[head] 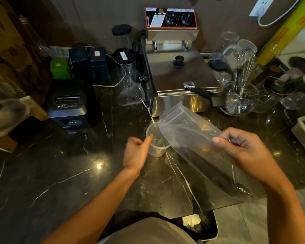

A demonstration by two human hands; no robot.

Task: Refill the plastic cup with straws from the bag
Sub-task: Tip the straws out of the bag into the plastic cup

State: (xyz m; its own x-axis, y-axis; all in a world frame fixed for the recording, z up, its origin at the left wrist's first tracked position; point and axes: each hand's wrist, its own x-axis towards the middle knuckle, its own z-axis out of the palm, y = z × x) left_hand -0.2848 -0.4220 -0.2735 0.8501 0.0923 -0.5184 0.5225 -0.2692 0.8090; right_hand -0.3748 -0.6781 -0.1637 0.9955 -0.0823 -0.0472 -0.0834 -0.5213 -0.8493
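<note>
A clear plastic cup (156,147) stands upright on the dark marble counter (63,173), looking empty. My left hand (136,152) rests against the cup's left side, one finger touching its rim. My right hand (243,148) grips a clear zip bag (185,131) by its side and holds it tilted, open mouth up and leftwards just above the cup's right rim. Dark straws (217,175) lie bunched in the bag's lower end, towards me.
A steel fryer (180,74) stands right behind the cup. A black receipt printer (69,104) sits to the left, glass jars (128,80) between them. A holder with a whisk (243,71) and glassware crowd the right. A bin (197,224) is below the counter edge.
</note>
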